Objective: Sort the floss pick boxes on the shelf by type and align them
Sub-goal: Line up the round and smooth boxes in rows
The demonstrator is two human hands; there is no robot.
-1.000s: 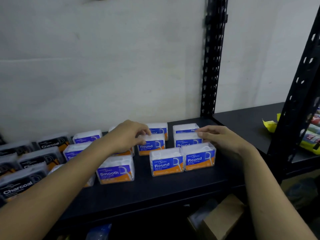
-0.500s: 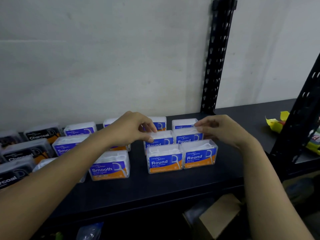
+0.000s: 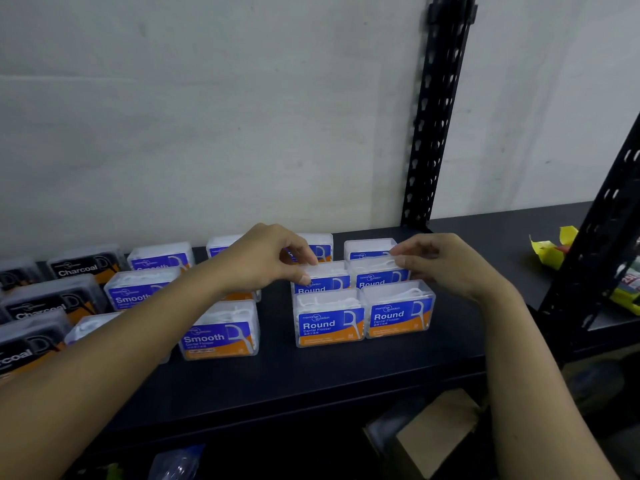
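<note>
Shelf point(image 3: 311, 382) holds Round boxes point(image 3: 329, 323) at right, Smooth boxes point(image 3: 218, 337) beside them and Charcoal boxes point(image 3: 52, 306) far left. In the Round middle row, the left hand point(image 3: 273, 258) pinches the left box point(image 3: 325, 277) and the right hand point(image 3: 443, 265) pinches the right box point(image 3: 377, 271).

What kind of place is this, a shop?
Probably a storeroom or shop back room. A black metal shelf with a holed post carries rows of matching floss pick boxes, and a cardboard box sits underneath. The left hand and right hand each pinch a box.
</note>
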